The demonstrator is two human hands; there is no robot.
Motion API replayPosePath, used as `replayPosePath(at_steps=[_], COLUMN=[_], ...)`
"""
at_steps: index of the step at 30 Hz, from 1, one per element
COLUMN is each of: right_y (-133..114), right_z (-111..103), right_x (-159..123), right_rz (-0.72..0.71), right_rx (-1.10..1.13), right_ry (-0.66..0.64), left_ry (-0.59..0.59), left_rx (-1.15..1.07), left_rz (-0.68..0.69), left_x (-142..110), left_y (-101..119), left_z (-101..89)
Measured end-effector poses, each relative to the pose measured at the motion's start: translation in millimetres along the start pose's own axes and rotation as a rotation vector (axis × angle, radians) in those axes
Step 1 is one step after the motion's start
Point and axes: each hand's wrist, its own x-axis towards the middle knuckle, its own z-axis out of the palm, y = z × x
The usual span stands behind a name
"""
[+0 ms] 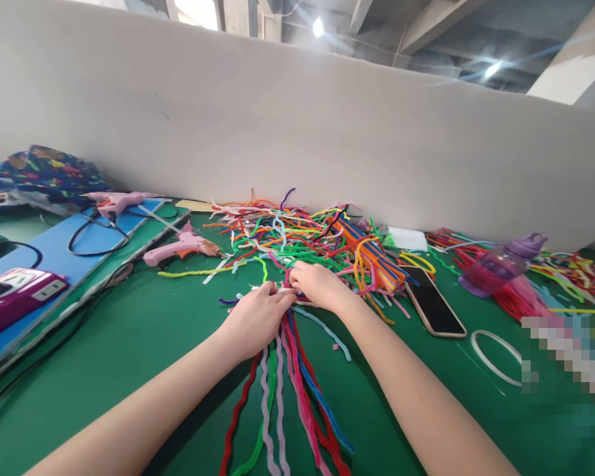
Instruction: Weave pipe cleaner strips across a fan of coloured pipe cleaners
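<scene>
My left hand [258, 316] is closed at the upper end of a bundle of wavy pipe cleaners [279, 383]. Red, green, lilac, pink and blue strands fan out from there toward me over the table. My right hand [318, 284] meets it, its fingers pinched at the same gathered spot; a small white piece shows between the hands, its kind unclear. Fingertips partly hide what is gripped. Just beyond the hands lies a tangled heap of many-coloured pipe cleaners [277, 231]. A light blue pipe cleaner [330, 330] sticks out below my right hand.
Two pink glue guns [186, 246] lie at the left, near a blue board [92, 244] and a purple power strip [22, 301] with black cords. A phone [435, 301], a purple bottle [500, 264] and a white ring [496, 357] are at the right. A pale partition [297, 125] stands behind.
</scene>
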Motion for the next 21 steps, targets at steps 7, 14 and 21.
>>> replayPosePath(at_steps=[7,14,21], right_y=[-15,-18,-7], right_z=[-16,-5,-6], right_x=[-6,0,2], right_rz=[-0.052,-0.091,0.146], right_rx=[-0.173,-0.233,0.114], right_ry=[-0.025,0.031,0.187], left_ry=[-0.008,-0.023,-0.018], left_rx=[-0.039,-0.055,-0.065], left_rz=[-0.005,-0.018,-0.058], left_x=[0,0,-1], left_y=[0,2,1], left_z=[-0.8,-4.1,-3.2])
